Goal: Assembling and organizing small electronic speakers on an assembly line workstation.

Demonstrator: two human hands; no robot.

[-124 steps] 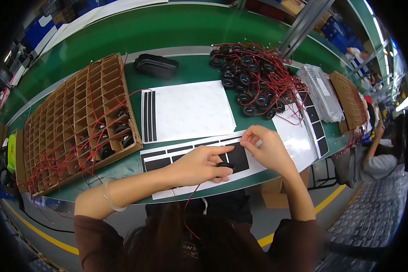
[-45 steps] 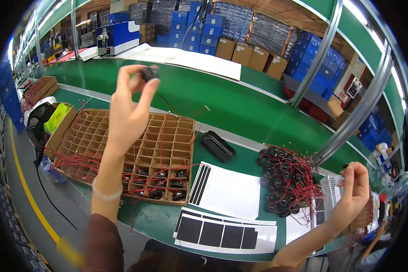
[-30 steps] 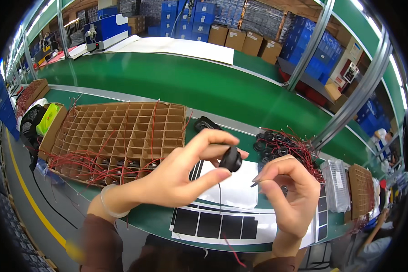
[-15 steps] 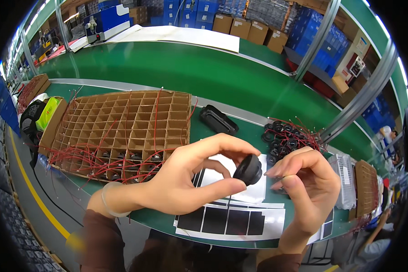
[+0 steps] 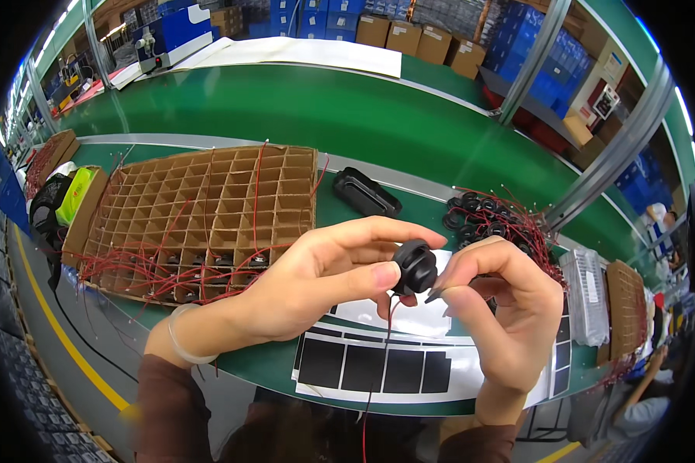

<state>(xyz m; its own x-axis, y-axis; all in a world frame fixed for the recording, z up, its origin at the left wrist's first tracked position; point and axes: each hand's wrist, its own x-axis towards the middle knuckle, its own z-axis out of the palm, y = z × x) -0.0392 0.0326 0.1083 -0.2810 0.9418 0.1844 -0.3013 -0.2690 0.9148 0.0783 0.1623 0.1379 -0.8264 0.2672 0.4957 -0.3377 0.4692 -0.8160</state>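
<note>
Between the thumb and fingers of my left hand [image 5: 305, 289] is a round black stepped part [image 5: 417, 268] with a thin red wire [image 5: 369, 397] hanging down from it. My right hand [image 5: 510, 309] is just right of it, thumb and forefinger pinched on a small dark piece [image 5: 434, 295], whose kind I cannot make out. That piece is close to the part's lower right side; whether they touch is unclear. Below the hands lie white sheets [image 5: 465, 378] bearing black rectangles. Behind my right hand sits a pile of similar black round parts [image 5: 486, 218] with red wires.
At left stands a divided cardboard tray [image 5: 208, 193], its near cells holding wired parts. A black oblong case [image 5: 367, 191] lies behind my hands. Clear plastic trays [image 5: 585, 297] and another cardboard tray [image 5: 625, 309] are at right. Beyond runs a green belt [image 5: 286, 100], with a metal post [image 5: 537, 62].
My right hand has moved left and closer to the black part, and the dark piece in its pinch now shows. My left hand has turned the part slightly; its red wire shows more.
</note>
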